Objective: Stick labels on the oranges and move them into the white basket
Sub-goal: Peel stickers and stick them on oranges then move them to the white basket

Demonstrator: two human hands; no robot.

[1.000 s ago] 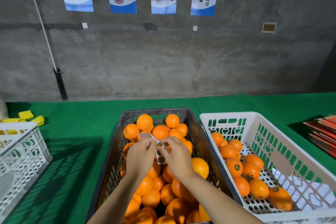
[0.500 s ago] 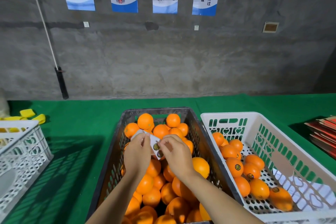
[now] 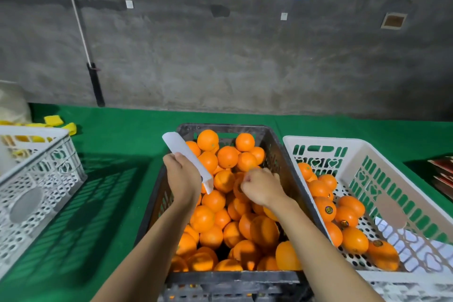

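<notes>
Here, at the frame's centre, the right hand (image 3: 261, 187) has its fingers curled down onto an orange (image 3: 241, 187) in the dark crate (image 3: 277, 144); a firm grip cannot be confirmed. Left of it, the left hand (image 3: 182, 179) grips a white label strip (image 3: 182, 152), tilted toward upper left. The white basket (image 3: 382, 169), lower right, touches the crate and holds labelled oranges (image 3: 326, 208).

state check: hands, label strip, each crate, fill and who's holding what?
Left hand: grips white label strip, raised.
Right hand: fingers curled, down on an orange in the pile.
Dark plastic crate: heaped with oranges.
White perforated basket: partly filled, several labelled.
White crate at left: contents unclear.
</notes>
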